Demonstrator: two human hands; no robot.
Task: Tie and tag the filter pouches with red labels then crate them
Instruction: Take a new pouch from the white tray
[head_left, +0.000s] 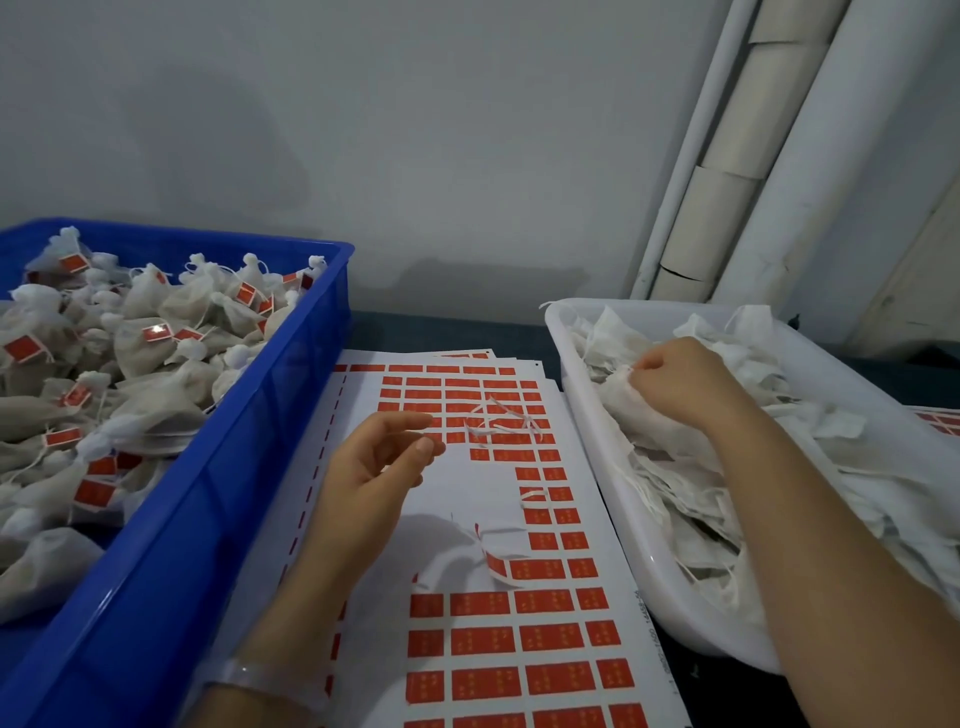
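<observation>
A blue crate (249, 431) on the left holds several tied white pouches (156, 322) with red labels. A white tub (613, 499) on the right is heaped with untied filter pouches (670, 483). Between them lies a sheet of red labels (524, 639). My right hand (680, 382) is inside the tub, its fingers curled round a pouch at the top of the heap. My left hand (374, 462) hovers over the sheet, palm up, fingers loosely curled, holding nothing. Loose white strings (498, 423) lie on the sheet.
Several label sheets are stacked under the top one, and another sheet (940, 422) shows at the right behind the tub. White pipes (737, 171) run up the wall at the back right. A bracelet sits on my left wrist (260, 675).
</observation>
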